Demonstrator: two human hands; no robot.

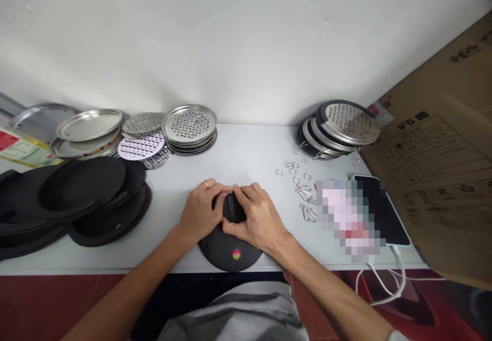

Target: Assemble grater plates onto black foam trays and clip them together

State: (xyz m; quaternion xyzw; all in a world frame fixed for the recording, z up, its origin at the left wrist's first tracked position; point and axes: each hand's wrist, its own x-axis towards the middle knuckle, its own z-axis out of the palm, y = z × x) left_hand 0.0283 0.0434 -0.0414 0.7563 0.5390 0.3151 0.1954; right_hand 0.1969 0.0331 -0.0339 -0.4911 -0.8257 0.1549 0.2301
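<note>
A round black disc (230, 251) with a small pink and green sticker lies at the table's near edge, in front of me. At its far end is a narrow raised black tab (231, 206). My left hand (205, 208) is closed on the left side of this end, thumb and index finger pinched beside the tab. From the right, my right hand (257, 215) grips the same end, its index fingertip nearly meeting the left fingers and its thumb resting on the disc. Whether a small part sits between the fingertips is hidden.
Black discs (82, 184) are piled at left. Behind them stand metal plates (89, 124) and stacked grater discs (190, 124). At right are another grater stack (346, 120), metal rings (292, 172), clips (307, 213), a phone (378, 210) with cables, and a cardboard box (442, 151).
</note>
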